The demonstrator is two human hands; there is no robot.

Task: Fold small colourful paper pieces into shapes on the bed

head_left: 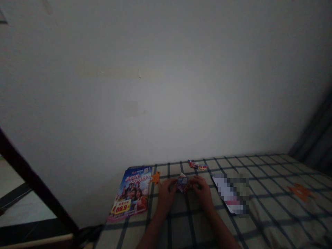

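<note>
Both my hands rest on a checked bed sheet (264, 207) near the wall. My left hand (166, 194) and my right hand (202, 191) pinch a small folded piece of printed coloured paper (183, 183) between them, fingers curled on its two sides. The picture is dim and soft, so the fold's shape is unclear.
A colourful printed flyer (131, 197) lies flat left of my hands. A small folded paper piece (197, 165) lies near the wall behind them. Another printed sheet (230, 195) lies to the right. A dark bed-frame bar (33, 183) runs at the left. The pale wall stands close behind.
</note>
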